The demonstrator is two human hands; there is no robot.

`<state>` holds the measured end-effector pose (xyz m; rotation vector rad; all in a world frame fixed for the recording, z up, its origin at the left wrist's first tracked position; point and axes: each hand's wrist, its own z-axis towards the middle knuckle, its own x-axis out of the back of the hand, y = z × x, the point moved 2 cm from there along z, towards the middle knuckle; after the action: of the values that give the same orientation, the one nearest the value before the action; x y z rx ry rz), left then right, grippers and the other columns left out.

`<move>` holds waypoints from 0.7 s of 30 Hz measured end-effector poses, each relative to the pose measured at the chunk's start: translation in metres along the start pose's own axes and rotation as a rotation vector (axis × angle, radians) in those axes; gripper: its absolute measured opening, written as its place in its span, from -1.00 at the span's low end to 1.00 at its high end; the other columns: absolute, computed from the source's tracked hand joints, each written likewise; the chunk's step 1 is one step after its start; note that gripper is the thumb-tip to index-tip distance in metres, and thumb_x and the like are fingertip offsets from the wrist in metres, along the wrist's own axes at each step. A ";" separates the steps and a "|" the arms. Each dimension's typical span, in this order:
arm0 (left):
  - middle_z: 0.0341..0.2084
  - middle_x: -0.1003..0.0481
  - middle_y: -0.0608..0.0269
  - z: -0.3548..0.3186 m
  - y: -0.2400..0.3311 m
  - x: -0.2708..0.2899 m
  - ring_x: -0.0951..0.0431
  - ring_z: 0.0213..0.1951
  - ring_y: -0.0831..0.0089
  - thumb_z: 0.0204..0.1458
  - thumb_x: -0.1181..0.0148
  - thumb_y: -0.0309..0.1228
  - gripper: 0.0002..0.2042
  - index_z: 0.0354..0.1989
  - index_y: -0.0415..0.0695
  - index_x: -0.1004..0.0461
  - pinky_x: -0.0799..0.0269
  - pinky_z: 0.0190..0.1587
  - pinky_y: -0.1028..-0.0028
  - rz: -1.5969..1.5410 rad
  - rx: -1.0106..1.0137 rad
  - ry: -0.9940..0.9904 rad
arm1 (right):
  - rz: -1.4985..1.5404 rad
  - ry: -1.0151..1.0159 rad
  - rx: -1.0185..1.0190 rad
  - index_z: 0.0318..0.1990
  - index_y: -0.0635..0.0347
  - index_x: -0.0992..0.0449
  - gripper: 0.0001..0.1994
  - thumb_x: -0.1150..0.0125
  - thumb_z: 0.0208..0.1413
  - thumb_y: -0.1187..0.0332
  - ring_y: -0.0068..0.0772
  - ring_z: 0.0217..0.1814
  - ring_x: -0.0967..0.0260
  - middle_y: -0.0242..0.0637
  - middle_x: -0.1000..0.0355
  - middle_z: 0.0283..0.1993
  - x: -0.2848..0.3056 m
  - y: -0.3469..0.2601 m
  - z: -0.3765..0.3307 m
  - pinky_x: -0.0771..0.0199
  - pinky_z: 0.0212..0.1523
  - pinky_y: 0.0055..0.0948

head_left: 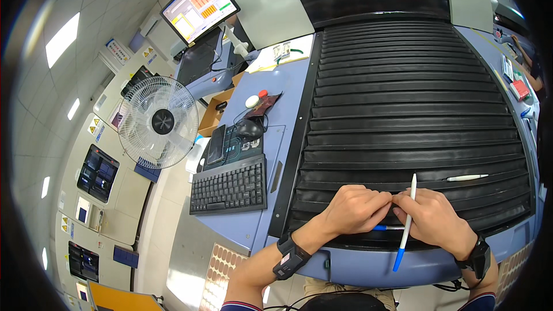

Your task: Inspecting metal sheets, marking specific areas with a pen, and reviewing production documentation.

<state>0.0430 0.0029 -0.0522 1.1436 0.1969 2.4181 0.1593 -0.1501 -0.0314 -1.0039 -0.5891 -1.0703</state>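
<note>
My left hand [356, 209] is closed, its fingertips meeting those of my right hand over the black ribbed cover. Whatever it pinches, if anything, is too small to make out. My right hand [433, 214] is also closed, with a white pen [409, 219] with a blue end standing out across its fingers, the blue end toward me. A second pen [381, 227] with a blue part lies just below the hands, mostly hidden by them. Farther right, another white pen [468, 178] rests on the ribbed cover [403, 121].
To the left are a black keyboard [228, 185], a mouse [249, 129], a dark phone-like device [216, 144] and a red cap [263, 94]. Beyond stand a fan [163, 121] and a monitor [200, 7]. A red-and-white item [519, 90] lies on the right ledge, near another person's arm [523, 52].
</note>
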 end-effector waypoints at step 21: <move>-0.61 -0.55 0.25 0.000 0.001 0.001 -0.54 -0.61 0.33 -0.14 -0.33 -0.54 -0.87 -0.38 -0.18 -0.54 -0.42 -0.52 0.43 -0.001 -0.001 -0.006 | 0.016 0.000 -0.001 -0.21 0.31 -0.49 -0.80 -0.30 0.02 0.46 -0.08 -0.30 -0.53 -0.12 -0.53 -0.37 0.000 0.000 0.000 -0.56 -0.23 -0.24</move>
<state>0.0424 0.0027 -0.0511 1.1498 0.1941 2.4137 0.1594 -0.1501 -0.0311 -1.0080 -0.5797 -1.0567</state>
